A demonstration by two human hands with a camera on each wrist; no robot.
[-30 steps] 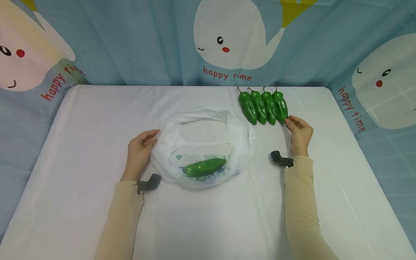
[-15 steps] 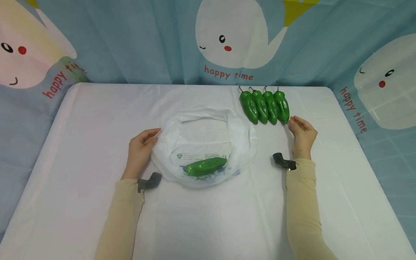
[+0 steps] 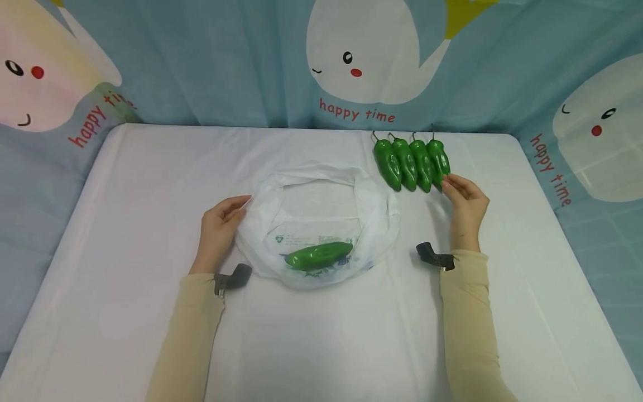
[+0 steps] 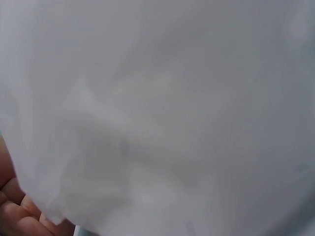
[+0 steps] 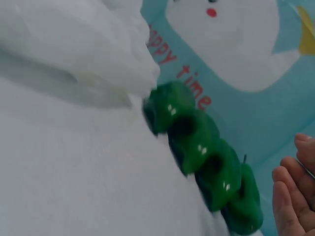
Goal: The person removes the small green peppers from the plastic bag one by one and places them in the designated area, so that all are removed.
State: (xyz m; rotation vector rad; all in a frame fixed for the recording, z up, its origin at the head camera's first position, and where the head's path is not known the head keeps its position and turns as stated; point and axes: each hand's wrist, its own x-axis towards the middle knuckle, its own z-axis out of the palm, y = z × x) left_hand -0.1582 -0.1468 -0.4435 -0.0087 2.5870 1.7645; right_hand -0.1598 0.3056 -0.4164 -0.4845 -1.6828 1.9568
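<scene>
A thin white plastic bag [image 3: 372, 223] lies with its mouth spread wide, and one green pepper [image 3: 318, 257] lies inside. My left hand [image 3: 218, 231] pinches the bag's left edge between thumb and fingers; the bag fills most of the left wrist view and partly hides the fingers [image 4: 24, 216]. Several more green peppers [image 3: 406, 164] stand side by side in a slanted row at the back right, stems toward the curtain. My right hand [image 3: 466, 206] is beside the lower tip of the rightmost pepper [image 3: 440, 156]. The right wrist view shows its fingers [image 5: 283, 201] extended, with a gap to that pepper [image 5: 243, 206].
A white cloth covers the table [image 3: 321, 346]. Behind it and at both sides hangs a blue curtain [image 3: 221, 67] printed with white whales. Each sleeve carries a small dark wrist camera, one on the left [image 3: 236, 277] and one on the right [image 3: 434, 257].
My right hand drew slightly away from the rightmost pepper, then came back to overlap its tip. The left hand keeps its hold on the bag. The whole head view shifted slightly.
</scene>
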